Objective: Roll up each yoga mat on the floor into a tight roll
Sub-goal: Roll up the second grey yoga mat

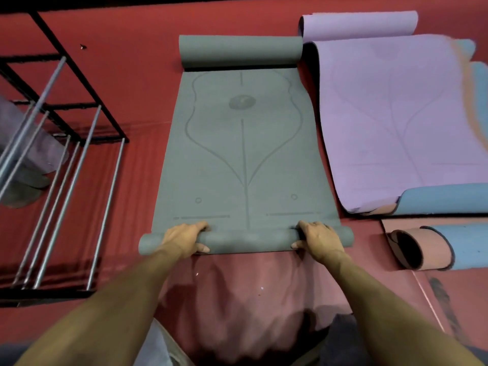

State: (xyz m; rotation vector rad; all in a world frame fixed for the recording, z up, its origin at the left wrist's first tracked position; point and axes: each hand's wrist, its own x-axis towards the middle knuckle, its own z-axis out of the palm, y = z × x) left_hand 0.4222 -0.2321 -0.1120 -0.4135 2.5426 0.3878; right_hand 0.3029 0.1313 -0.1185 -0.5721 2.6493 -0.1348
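On grey mat (245,143), no readable writing.

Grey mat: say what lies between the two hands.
Head view: only the grey mat's bare rolled near end spans between left hand and right hand.

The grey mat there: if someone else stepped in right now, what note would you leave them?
Left hand and right hand both grip the started roll at the near end of the grey mat. Its far end curls up too; most of it lies flat. The purple mat beside it is unrolled, the blue mat loosely rolled.
Left: roll the grey mat tight, then the others.
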